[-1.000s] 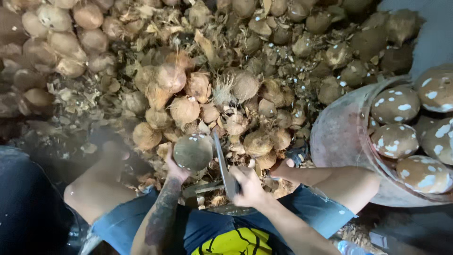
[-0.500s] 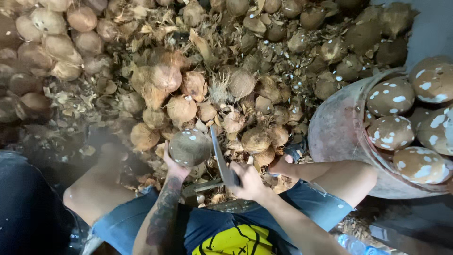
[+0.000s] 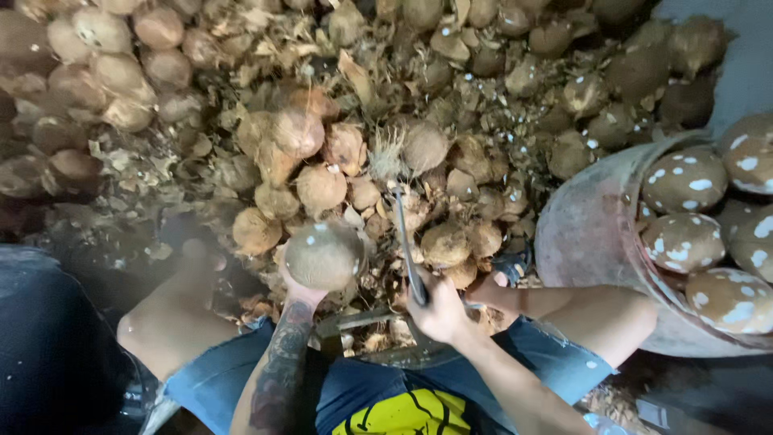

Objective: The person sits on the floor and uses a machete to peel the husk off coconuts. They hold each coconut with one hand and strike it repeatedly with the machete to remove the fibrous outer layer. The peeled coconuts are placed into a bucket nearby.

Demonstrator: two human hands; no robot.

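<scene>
While the person sits with knees apart above the heap, the left hand (image 3: 299,292) cups a rounded, partly peeled coconut (image 3: 324,255) from below, its grip closed around the underside, with the nut held just above the left knee (image 3: 173,322) and before the pile. The right hand (image 3: 439,310) is wrapped tight around the handle of a long, narrow blade (image 3: 405,242), which points up and away from the body; the blade stands just beside the held coconut, to its right, and whether the two touch cannot be told.

Container: a large round tub (image 3: 584,242) with a worn pinkish wall stands at the right, close to the right knee (image 3: 628,318). It holds peeled brown coconuts (image 3: 684,181) flecked with white patches, stacked to the rim; part of the tub runs past the right edge of the view.

Surroundings: a broad pile of husked coconuts (image 3: 322,185) and torn husk scraps (image 3: 266,48) fills the floor ahead, reaching the top and left edges. Paler nuts (image 3: 105,32) lie at the upper left, darker ones (image 3: 644,72) at the upper right beside a grey wall (image 3: 741,72).

Open room: the only gap lies between the knees, where a metal bar (image 3: 354,321) crosses low; the heap closes in front and the tub hems in the right side.
</scene>
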